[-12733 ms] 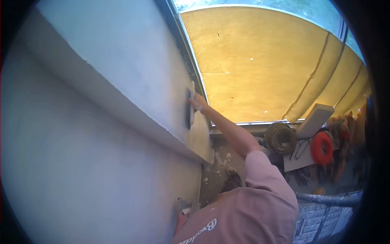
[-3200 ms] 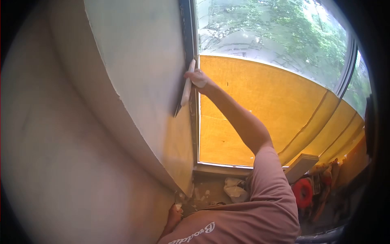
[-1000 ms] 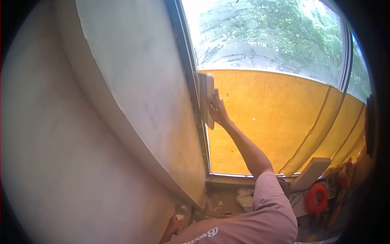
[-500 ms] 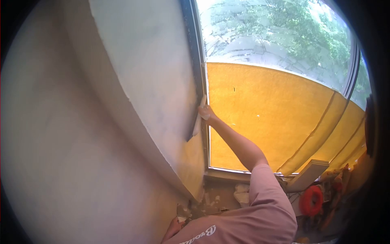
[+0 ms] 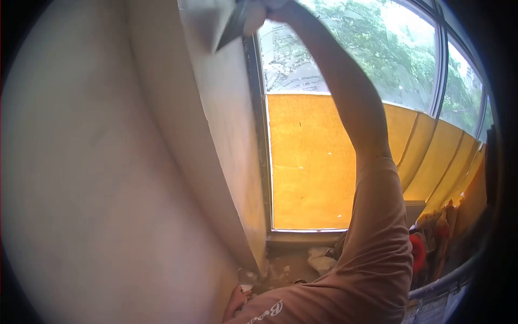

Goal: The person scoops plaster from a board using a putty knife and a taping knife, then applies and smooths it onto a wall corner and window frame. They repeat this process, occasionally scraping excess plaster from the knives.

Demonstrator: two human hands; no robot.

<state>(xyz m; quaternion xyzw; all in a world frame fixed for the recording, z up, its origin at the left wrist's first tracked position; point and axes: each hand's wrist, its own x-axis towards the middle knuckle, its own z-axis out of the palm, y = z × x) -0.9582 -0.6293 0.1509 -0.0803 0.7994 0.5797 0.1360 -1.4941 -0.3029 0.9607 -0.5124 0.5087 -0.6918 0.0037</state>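
My right hand (image 5: 258,15) is raised to the top of the view, its fingers closed around a wide putty knife (image 5: 233,28). The dark blade points down and left, its edge right at the pale wall strip (image 5: 218,81) beside the window frame. Part of the hand is cut off by the top of the view. Low down, my left hand (image 5: 235,302) is closed close to my body, by the foot of the wall. A whitish piece (image 5: 246,288) shows at its fingers; I cannot tell what it holds.
A large pale wall (image 5: 97,162) fills the left side, with a projecting edge running down. Yellow sheeting (image 5: 310,162) covers the lower window (image 5: 372,48). A crumpled white bag (image 5: 322,259) and debris lie on the floor below, with a red object (image 5: 417,252) at right.
My right hand has risen along the wall strip with the putty knife, from mid-height to the top of the view. My left hand stays low. The view has shifted.
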